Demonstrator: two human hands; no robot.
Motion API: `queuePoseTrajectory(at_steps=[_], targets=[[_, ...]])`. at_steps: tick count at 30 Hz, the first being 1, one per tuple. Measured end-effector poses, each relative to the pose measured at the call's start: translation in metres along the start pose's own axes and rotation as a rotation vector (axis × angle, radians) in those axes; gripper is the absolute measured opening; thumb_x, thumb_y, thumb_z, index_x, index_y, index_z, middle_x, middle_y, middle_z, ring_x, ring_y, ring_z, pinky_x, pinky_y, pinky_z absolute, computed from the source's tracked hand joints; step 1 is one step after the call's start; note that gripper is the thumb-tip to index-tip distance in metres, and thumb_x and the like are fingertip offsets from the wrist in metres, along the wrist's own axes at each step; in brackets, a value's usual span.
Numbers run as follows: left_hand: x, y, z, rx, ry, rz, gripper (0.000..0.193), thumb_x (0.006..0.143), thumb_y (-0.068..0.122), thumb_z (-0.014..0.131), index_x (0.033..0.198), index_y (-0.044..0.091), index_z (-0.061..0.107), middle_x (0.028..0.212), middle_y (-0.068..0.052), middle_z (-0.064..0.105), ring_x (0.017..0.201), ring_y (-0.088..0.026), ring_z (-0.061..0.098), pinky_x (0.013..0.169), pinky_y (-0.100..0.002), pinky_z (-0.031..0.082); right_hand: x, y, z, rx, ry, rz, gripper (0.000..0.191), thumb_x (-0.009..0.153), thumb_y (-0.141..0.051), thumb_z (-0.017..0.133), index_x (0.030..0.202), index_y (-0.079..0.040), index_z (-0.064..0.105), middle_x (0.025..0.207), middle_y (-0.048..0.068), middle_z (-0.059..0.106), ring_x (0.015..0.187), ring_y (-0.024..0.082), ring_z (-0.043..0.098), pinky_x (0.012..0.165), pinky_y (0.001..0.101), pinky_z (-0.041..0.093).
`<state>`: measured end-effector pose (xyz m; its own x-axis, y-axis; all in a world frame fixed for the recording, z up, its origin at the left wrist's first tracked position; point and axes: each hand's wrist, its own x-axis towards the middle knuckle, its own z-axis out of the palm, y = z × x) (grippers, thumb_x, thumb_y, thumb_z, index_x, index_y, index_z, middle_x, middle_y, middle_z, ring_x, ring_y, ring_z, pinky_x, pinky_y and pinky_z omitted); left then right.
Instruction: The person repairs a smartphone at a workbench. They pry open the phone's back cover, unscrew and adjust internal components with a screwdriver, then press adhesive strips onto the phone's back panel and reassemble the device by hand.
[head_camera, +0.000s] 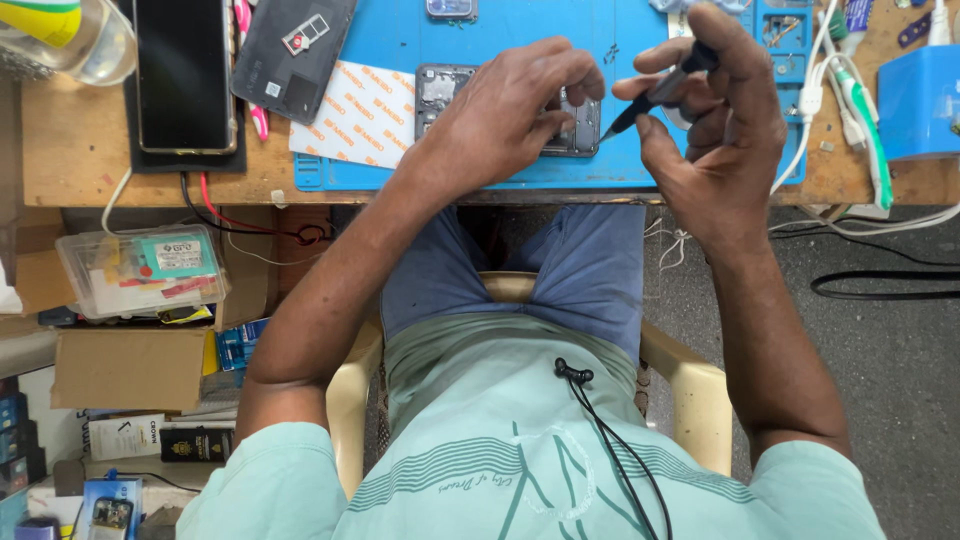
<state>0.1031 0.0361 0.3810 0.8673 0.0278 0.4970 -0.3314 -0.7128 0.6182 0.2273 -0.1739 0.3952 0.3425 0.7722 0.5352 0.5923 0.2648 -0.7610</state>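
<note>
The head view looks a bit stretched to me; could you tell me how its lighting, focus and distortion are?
Head view: soft, even daylight, only faint shadows under the left hand on the opened phone; mild glare on the black phone screen; right hand and screwdriver reasonably sharp; wide-angle stretch enlarges the forearms and shirt toward the bottom edge.

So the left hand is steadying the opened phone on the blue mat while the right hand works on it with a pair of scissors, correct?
Not quite. The head view shows the right hand holding a slim dark screwdriver, not scissors, its tip pointed at the opened phone. The rest stands: the left hand rests on that phone, which lies on the blue mat.
</note>
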Motion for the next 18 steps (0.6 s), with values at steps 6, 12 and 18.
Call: queuePoseTrajectory(at_steps=[6,12,18], targets=[[-0.021,0.021,-0.023,0.154,0.139,-0.091,0.025,0.091,0.0,0.076,0.113,0.005,0.064,0.104,-0.009,0.065,0.094,-0.025,0.07,0.08,-0.039,0.058,0.001,-0.005,0.004,0.006,0.014,0.017,0.078,0.1,0.024,0.066,0.158,-0.013,0.031,0.136,0.013,0.059,0.125,0.024,0.068,0.108,0.0337,0.061],[-0.045,0.033,-0.032,0.079,0.42,-0.18,0.024,0.1,0.002,0.074,0.122,0.008,0.066,0.113,-0.005,0.067,0.094,-0.014,0.069,0.078,-0.028,0.06,-0.002,-0.014,0.005,-0.015,0.003,0.036,0.081,0.097,0.022,0.066,0.16,-0.012,0.028,0.134,0.017,0.059,0.123,0.026,0.068,0.105,0.0343,0.062],[-0.09,0.038,-0.029,-0.103,0.829,-0.237,0.011,0.113,0.012,0.068,0.124,0.011,0.064,0.107,0.002,0.066,0.085,-0.005,0.058,0.075,-0.02,0.051,-0.019,-0.019,0.013,-0.075,0.019,0.043,0.081,0.1,0.021,0.067,0.161,-0.014,0.029,0.131,0.018,0.061,0.117,0.024,0.07,0.092,0.0285,0.058]])
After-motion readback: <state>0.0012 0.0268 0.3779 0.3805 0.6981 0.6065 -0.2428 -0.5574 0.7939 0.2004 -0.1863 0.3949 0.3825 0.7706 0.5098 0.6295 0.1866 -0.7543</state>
